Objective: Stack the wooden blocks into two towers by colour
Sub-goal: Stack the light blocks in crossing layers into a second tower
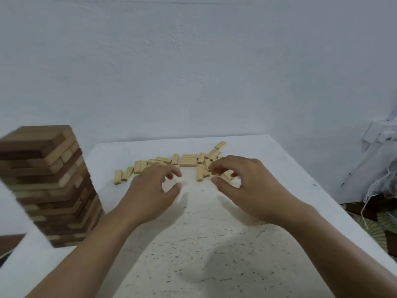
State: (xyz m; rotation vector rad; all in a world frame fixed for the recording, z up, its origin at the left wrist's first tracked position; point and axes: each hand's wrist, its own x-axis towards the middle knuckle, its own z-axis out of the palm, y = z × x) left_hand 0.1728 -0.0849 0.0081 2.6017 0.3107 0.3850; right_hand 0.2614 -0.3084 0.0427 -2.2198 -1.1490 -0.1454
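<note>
Your speckled white surface (214,254) carries a tall tower (49,186) of mixed dark and pale blocks at its left edge. Your left hand (150,190) and right hand (247,190) hover mid-surface, each grip half open, empty. Just beyond them lie scattered pale wooden blocks (189,161)

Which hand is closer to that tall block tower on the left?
Left. The left hand hovers over the table just right of the tower; the right hand is farther right, by the loose pale blocks.
</note>
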